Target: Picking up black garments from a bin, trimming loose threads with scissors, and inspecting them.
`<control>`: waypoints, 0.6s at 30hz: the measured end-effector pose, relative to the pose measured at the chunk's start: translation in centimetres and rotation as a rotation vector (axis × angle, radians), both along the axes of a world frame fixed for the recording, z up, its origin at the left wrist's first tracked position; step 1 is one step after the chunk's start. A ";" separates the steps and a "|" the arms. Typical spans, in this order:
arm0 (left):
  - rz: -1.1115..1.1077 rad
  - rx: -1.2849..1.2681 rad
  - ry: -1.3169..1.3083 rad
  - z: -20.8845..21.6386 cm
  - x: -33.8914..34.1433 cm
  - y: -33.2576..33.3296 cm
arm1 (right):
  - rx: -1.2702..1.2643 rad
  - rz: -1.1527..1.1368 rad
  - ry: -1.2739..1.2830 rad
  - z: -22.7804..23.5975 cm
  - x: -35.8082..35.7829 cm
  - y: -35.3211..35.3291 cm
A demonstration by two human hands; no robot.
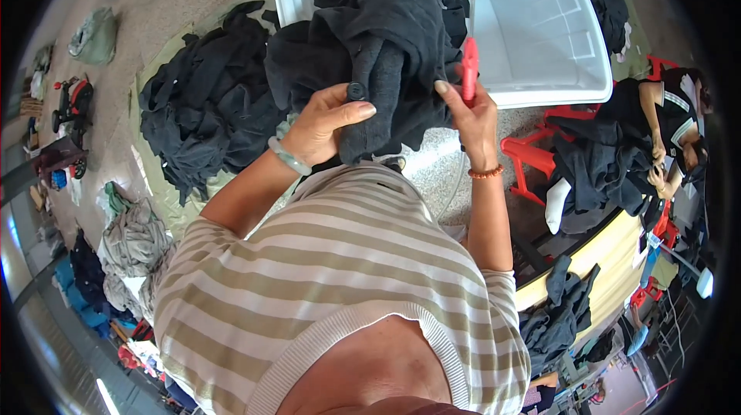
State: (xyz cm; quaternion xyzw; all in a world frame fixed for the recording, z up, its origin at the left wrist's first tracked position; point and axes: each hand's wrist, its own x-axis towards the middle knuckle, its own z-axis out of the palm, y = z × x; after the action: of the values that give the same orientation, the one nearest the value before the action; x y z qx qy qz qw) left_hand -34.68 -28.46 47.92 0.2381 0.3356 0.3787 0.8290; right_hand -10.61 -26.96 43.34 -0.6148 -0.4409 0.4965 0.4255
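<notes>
Toward twelve o'clock, in front of a white plastic tub, a charcoal garment hangs bunched between the hands; whether the tub's rim bears some of its weight cannot be told. It looks soft and limp, moderately heavy in bulk, with a matt weave unlikely to slip or tear easily. The thicker strip by the black button seems the firmest place to hold; the loose folds would likely sag.

At eleven o'clock, the left hand is clamped on that strip, thumb flat on top beside the button, fingers mostly hidden beneath, its forearm angling up from eight o'clock. At two o'clock, the right hand is closed around a red-handled tool, its thin shank toward twelve, thumb tip at the garment's edge, forearm nearly upright.
</notes>
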 end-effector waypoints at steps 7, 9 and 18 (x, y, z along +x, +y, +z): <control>-0.276 -0.147 -0.186 2.8 3.8 -4.1 | 0.157 -0.009 -0.464 -2.2 -0.2 -0.8; -0.192 -0.191 -0.103 2.0 3.2 -4.5 | 0.151 -0.058 -0.422 -1.6 0.6 -2.3; -0.080 -0.181 -0.088 -7.1 5.8 -5.8 | 0.177 0.103 -0.988 2.6 4.3 -14.9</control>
State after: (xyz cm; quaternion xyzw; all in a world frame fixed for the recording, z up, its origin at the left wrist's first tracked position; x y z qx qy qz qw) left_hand -28.89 -34.24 40.81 0.1589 0.3220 0.3236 0.8754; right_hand -6.32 -41.90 45.99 -0.7154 -0.6598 0.1271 0.1917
